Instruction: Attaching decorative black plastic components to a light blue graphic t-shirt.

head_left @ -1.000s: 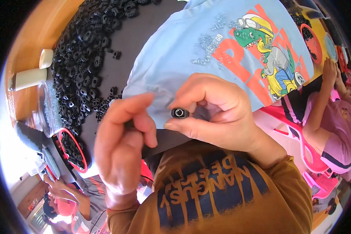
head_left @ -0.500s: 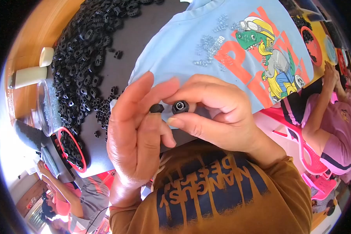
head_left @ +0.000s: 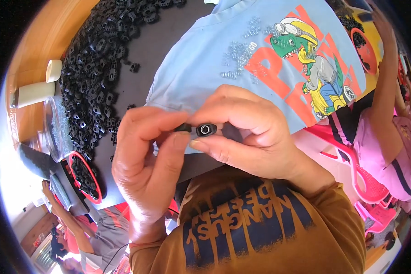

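Just above my brown shirt, my two hands work close together. My left hand pinches a small black plastic piece between thumb and forefinger; the fingertips cover much of it. Beside it, my right hand grips a black hollow plastic piece between thumb and fingers. Its oval opening faces up, with a silvery ring inside that looks like the end of a spring. The two pieces are side by side; I cannot tell whether they touch. Beyond my hands, a light blue printed T-shirt is spread over the dark table.
Small shiny springs lie scattered on the T-shirt. A large heap of black plastic pieces covers the table's left side. Near it are a clear container and a red-rimmed basket. Other people sit to the left and right.
My left hand's raised fingers have bent down, and its black piece has come nearer the one in my right hand. The person at the right has stretched an arm away.
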`<state>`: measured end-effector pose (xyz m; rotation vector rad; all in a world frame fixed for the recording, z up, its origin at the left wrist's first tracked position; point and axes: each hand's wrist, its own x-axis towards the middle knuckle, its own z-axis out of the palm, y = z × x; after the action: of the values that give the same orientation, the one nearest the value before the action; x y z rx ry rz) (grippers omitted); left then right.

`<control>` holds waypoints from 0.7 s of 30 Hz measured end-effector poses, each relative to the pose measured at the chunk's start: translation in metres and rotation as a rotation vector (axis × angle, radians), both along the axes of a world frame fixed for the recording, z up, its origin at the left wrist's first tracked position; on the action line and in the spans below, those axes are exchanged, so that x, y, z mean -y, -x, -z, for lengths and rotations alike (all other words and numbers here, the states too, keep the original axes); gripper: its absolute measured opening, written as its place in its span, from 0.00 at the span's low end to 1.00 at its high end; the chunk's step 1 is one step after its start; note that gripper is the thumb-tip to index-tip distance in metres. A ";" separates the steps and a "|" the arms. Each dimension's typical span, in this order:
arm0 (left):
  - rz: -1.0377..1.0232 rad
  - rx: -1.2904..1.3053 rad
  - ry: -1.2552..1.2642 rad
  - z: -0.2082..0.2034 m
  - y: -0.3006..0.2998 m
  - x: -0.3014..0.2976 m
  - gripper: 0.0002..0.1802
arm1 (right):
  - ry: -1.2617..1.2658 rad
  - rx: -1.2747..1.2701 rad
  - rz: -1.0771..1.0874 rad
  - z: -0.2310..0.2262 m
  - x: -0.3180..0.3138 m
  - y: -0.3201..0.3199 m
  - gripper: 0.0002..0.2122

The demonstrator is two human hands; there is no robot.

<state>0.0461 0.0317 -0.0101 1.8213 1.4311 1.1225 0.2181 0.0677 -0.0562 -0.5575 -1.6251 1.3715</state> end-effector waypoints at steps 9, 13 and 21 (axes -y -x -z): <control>-0.039 0.565 0.360 -0.015 -0.005 0.006 0.08 | 0.432 -0.137 -0.009 0.001 0.011 0.005 0.12; -0.023 0.403 0.398 -0.017 -0.003 0.001 0.07 | 0.306 -0.102 -0.027 0.003 0.008 0.003 0.10; -0.044 0.370 0.478 -0.023 0.005 -0.001 0.06 | 0.019 -0.073 0.053 0.004 0.004 0.003 0.10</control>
<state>0.0409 0.0325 0.0133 1.1876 1.3737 0.9701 0.2148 0.0634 -0.0603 -0.5512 -1.5297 1.3541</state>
